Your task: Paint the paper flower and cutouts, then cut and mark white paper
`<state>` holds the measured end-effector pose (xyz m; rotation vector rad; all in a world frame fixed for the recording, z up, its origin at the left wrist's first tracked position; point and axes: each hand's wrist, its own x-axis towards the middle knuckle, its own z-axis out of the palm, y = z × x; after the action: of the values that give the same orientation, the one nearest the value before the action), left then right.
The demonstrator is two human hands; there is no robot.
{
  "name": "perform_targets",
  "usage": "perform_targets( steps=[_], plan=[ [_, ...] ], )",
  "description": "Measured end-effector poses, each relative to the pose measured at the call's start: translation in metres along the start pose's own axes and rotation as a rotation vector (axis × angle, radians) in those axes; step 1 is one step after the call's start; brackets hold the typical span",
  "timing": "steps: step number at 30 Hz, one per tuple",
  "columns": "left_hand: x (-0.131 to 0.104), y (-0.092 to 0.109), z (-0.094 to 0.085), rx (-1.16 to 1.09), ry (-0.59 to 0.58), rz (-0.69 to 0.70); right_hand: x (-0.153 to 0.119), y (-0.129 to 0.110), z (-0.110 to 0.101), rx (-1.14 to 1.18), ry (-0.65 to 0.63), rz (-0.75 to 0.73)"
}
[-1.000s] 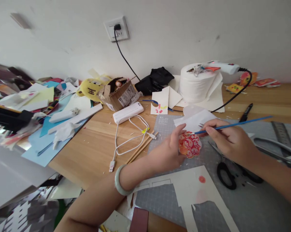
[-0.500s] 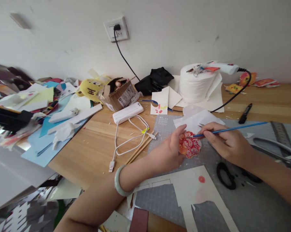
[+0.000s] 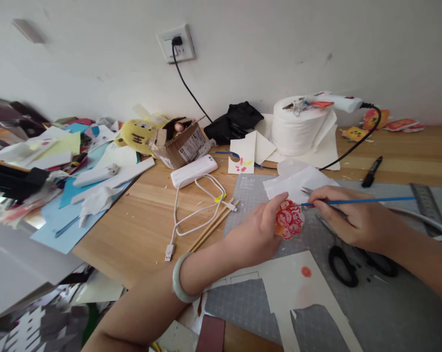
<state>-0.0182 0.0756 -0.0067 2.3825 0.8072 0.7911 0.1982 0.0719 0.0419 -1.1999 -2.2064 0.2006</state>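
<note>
One red-and-orange scalloped cutout (image 3: 290, 222) is held above the grey cutting mat (image 3: 400, 313), right of the scene's middle, its left edge clamped in the fingers of the left hand (image 3: 255, 232). The right hand (image 3: 356, 217) has its fingers clamped on a blue brush (image 3: 382, 200), whose tip points left at the cutout's right edge; I cannot tell whether they touch. Black-handled scissors (image 3: 332, 266) lie nearer on the mat, and a white roll (image 3: 296, 129) stands toward the bench's far side.
</note>
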Motion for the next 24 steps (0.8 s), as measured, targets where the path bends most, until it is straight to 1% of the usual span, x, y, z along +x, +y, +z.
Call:
perform_targets(
  steps=[2, 5, 8, 12, 16, 19, 24],
  plan=[
    [0.0, -0.001, 0.0, -0.016, 0.008, 0.007, 0.0, 0.003, 0.001, 0.029, -0.031, 0.029],
    [0.0, -0.002, 0.001, -0.028, 0.006, 0.005, 0.0, 0.008, 0.003, 0.079, -0.032, 0.081],
    [0.0, -0.002, -0.001, -0.029, -0.001, -0.004, 0.0, 0.011, 0.007, 0.122, -0.007, 0.128],
    [0.0, -0.002, -0.001, -0.034, -0.001, -0.002, 0.001, 0.012, 0.012, 0.255, 0.045, 0.223],
    [0.0, -0.004, 0.001, -0.019, 0.005, 0.009, 0.0, 0.013, 0.012, 0.332, 0.127, 0.293],
    [-0.001, -0.005, 0.001, -0.011, -0.002, 0.007, -0.002, 0.015, 0.01, 0.293, 0.166, 0.288],
    [-0.001, -0.005, 0.0, -0.013, -0.018, -0.007, -0.003, 0.019, 0.014, 0.204, 0.151, 0.226]
  ],
)
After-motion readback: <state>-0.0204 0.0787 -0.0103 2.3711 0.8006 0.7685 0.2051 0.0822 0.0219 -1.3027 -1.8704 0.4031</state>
